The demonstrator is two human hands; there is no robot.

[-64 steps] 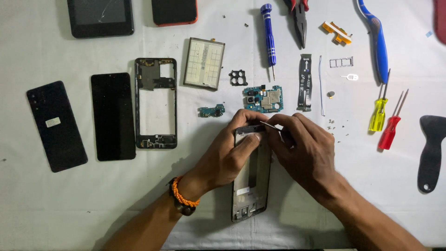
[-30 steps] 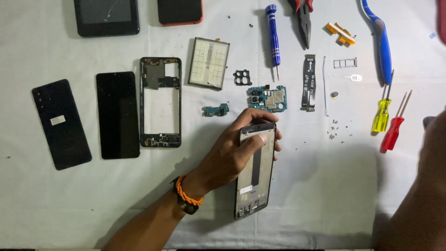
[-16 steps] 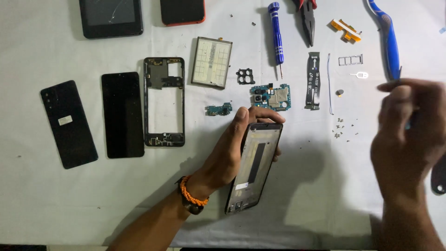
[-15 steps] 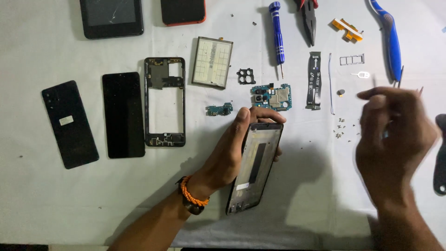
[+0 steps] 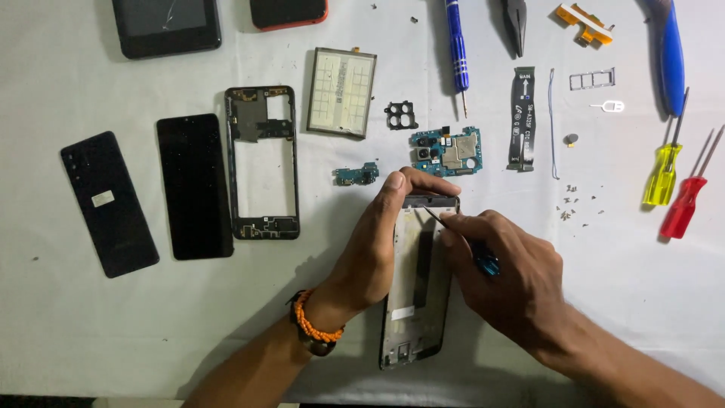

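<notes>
Phone frame (image 5: 419, 279): held on the white worktop (image 5: 151, 325) right in front, lower middle of the view, long side running away from the camera.

Left hand (image 5: 374, 253): wrapped along the frame's left edge, thumb tip hooked over the top corner, so its grip is closed on the frame. An orange bead bracelet (image 5: 313, 326) is worn on that wrist.

Right hand (image 5: 510, 283): grip pinched around a small screwdriver (image 5: 461, 238) with a blue-black handle; the thin tip is pressed at the frame's top edge.

What changed: half a second ago this hand was seen off to the right, over by the loose screws (image 5: 574, 205); now it's been brought back onto the frame with the tool. So it looks like the top of the frame is being worked on again, probably a screw or clip, though that spot is too small to make out.

Just beyond: circuit board (image 5: 447, 151) and small connector board (image 5: 358, 175), lying apart from the frame.

Further left: empty middle frame (image 5: 262, 162), dark screen panel (image 5: 194, 187), black back cover (image 5: 108, 202).

Far right: yellow screwdriver (image 5: 664, 170) and red screwdriver (image 5: 686, 204), untouched.
</notes>
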